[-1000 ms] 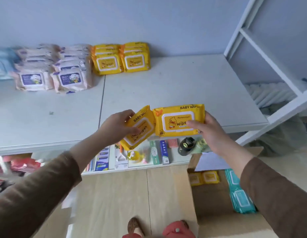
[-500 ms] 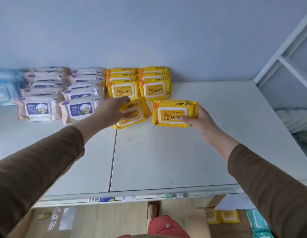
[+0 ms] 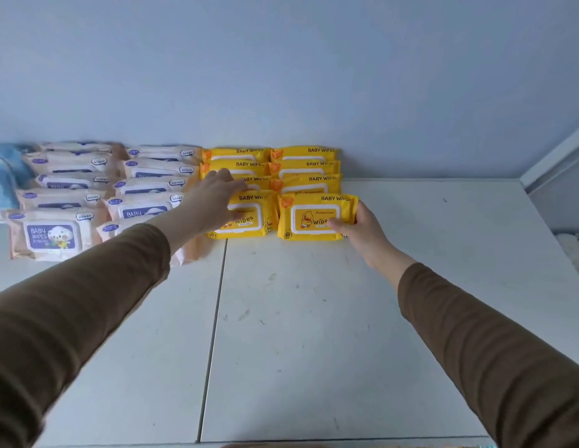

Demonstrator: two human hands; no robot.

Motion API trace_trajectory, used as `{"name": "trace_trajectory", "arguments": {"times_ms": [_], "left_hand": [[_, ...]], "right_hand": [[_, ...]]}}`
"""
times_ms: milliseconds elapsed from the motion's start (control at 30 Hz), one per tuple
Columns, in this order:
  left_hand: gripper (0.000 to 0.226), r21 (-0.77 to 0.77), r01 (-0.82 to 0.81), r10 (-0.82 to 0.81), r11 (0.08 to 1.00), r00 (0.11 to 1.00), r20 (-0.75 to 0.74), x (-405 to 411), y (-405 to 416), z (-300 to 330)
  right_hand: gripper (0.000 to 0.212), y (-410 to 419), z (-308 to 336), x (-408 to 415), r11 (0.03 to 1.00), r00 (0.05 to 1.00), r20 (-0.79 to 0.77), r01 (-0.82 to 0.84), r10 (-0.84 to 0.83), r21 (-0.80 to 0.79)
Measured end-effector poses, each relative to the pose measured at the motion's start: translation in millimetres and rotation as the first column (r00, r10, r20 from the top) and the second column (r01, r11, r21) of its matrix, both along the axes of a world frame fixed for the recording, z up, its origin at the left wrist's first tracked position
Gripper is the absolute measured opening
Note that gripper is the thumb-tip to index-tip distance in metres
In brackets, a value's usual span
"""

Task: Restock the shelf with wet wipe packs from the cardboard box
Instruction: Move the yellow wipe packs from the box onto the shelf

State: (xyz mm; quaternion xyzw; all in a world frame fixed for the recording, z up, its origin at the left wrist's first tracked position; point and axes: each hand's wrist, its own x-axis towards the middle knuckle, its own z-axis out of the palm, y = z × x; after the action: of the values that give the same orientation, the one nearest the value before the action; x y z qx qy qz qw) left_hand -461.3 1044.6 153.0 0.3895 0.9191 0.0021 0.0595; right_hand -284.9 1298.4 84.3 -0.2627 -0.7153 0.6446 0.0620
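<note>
Two yellow baby wipe packs stand side by side on the white shelf (image 3: 314,318), each at the front of a row of matching yellow packs (image 3: 301,168) leaning back toward the wall. My left hand (image 3: 210,205) holds the left yellow pack (image 3: 254,218), fingers over its top edge and thumb on its face. My right hand (image 3: 362,231) grips the right yellow pack (image 3: 309,218) at its lower right corner, thumb on the front. Both packs touch the shelf surface. The cardboard box is out of view.
Two rows of peach wipe packs (image 3: 71,195) fill the shelf left of the yellow rows, with blue packs (image 3: 3,176) at the far left. A blue wall backs the shelf. A white frame post (image 3: 553,160) rises at the right edge. Bare shelf stretches to the right and front.
Both hands have moved forward and set the two yellow packs down against the fronts of the yellow rows. The left pack, tilted before, now stands straight. My view has moved closer to the shelf.
</note>
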Motion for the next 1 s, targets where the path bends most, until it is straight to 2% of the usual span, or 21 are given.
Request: {"name": "trace_trajectory", "arguments": {"times_ms": [133,333,467,633,700,867,1000], "left_hand": [[0.072,0.001,0.101,-0.101,0.995,0.994,-0.051,0,1,-10],[0.074,-0.005,0.148,-0.148,0.989,0.984,-0.101,-5,0,-14],[0.073,-0.011,0.112,-0.112,0.994,0.984,-0.141,3,1,-15],[0.069,0.185,0.063,-0.017,0.981,0.97,-0.241,39,-1,-14],[0.062,0.239,0.113,-0.057,0.964,0.971,-0.23,60,0,-15],[0.055,0.284,0.164,-0.142,0.945,0.985,-0.096,120,3,-19],[0.051,0.366,0.193,-0.2,0.911,0.98,-0.018,181,3,-29]], "right_hand": [[0.058,-4,-5,-5,0.991,0.999,0.023,0.024,-0.027,0.131],[0.049,-12,-10,-15,0.947,0.997,0.002,0.072,-0.076,0.313],[0.052,-16,-17,-15,0.891,0.987,0.035,0.124,-0.155,0.436],[0.072,-30,-8,7,0.817,0.966,0.03,0.2,-0.257,0.541],[0.07,-36,-2,26,0.797,0.969,0.027,0.186,-0.246,0.574],[0.049,-58,18,96,0.72,0.991,-0.022,0.114,-0.135,0.684],[0.042,-79,26,173,0.647,0.99,-0.054,0.127,-0.131,0.752]]}}
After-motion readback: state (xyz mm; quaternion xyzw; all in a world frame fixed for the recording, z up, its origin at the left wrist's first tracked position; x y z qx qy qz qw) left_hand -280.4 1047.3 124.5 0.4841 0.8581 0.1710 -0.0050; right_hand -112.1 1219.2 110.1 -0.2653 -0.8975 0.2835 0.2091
